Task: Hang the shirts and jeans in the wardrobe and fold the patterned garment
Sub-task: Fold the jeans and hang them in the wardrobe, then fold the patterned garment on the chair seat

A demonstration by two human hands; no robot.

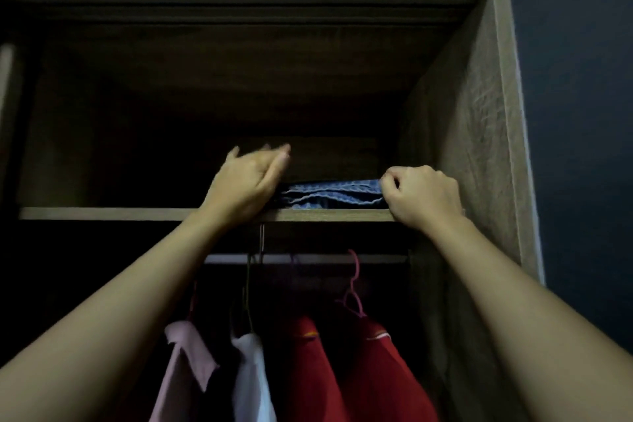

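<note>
A folded blue patterned garment (330,195) lies on the wardrobe's upper shelf (137,213), near the right wall. My right hand (423,197) pinches the garment's right end with curled fingers. My left hand (246,181) is at the garment's left end, fingers loosely extended above the shelf and blurred by motion; whether it touches the cloth is hidden. Below the shelf, a pink shirt (181,373), a white shirt (251,377) and two red garments (342,373) hang from the rail (308,259).
The wardrobe's right side panel (462,147) stands close beside my right hand. The shelf's left part and back are dark. A pink hanger hook (354,281) sits on the rail. A dark wall (575,113) is to the right of the wardrobe.
</note>
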